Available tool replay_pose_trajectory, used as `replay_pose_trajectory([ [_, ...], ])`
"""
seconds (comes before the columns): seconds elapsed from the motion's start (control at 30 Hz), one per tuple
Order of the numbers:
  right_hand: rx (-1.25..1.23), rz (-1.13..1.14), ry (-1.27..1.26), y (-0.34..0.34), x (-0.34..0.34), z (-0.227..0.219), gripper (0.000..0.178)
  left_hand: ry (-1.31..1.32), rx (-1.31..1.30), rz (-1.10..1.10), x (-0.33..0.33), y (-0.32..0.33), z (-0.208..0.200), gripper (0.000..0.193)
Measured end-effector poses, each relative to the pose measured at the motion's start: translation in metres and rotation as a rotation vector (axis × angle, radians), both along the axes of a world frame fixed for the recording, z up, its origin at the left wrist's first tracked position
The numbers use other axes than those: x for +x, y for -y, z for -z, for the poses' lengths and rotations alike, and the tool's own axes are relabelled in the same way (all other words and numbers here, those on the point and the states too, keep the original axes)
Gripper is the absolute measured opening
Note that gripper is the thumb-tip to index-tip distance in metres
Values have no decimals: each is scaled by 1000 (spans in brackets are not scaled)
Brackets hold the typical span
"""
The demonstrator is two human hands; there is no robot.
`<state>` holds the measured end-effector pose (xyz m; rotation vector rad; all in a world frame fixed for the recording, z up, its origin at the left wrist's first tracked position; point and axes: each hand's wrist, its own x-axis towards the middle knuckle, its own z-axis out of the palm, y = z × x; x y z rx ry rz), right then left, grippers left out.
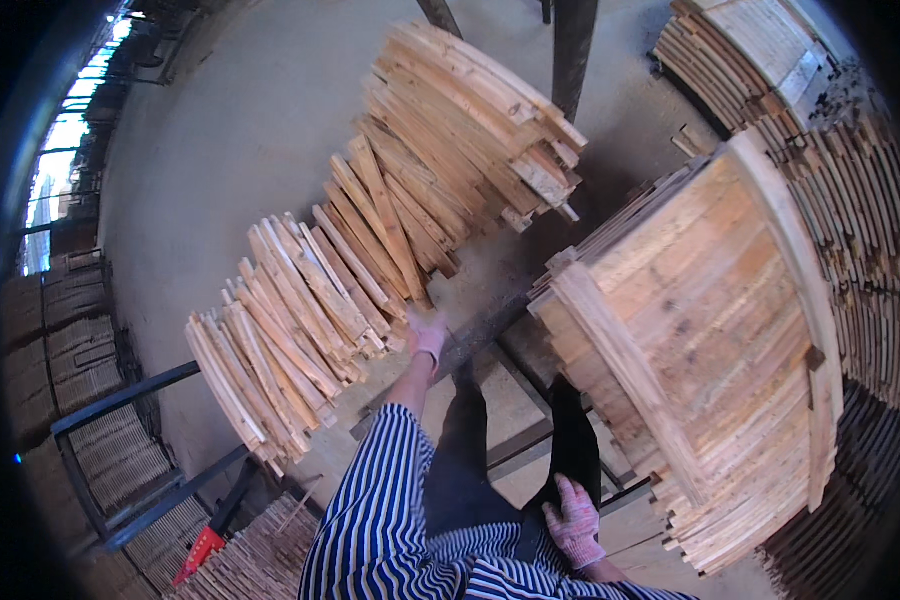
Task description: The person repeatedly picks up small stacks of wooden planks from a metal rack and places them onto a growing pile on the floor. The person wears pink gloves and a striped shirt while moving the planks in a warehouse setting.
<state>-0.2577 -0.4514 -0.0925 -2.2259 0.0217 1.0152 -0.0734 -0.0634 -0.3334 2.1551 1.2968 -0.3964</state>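
My left hand (427, 335), in a pink work glove with a blue-and-white striped sleeve, reaches forward and touches the near ends of curved wooden slats (370, 260) lying in a long leaning row. Whether its fingers grip a slat is unclear. My right hand (574, 520), also gloved, rests low against my dark trousers with fingers spread and nothing in it. A big stack of curved wooden slats (700, 330) stands just right of me.
More slat stacks stand at the far right (870, 230) and back right (740, 50). A dark metal frame (130, 400) runs at lower left, with a red tool (202, 548) beside it. Bundled slats fill the left wall (60, 330). Concrete floor (230, 120) lies beyond.
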Motion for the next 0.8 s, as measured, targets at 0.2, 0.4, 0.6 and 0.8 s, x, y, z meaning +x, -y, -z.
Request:
replay_pose_trajectory([
  [0.2,-75,11,-188,-72,-14,88,65,35,161,-118,89,-76,91,98],
  [0.4,-7,-14,-121,-150,27,151,62,-85,322,18,125,-148,154,82],
  [0.6,124,-14,-45,-239,99,238,63,-194,8,-88,116,-197,150,73],
  [0.8,233,230,-52,-330,229,288,73,246,-506,226,53,-168,96,58],
])
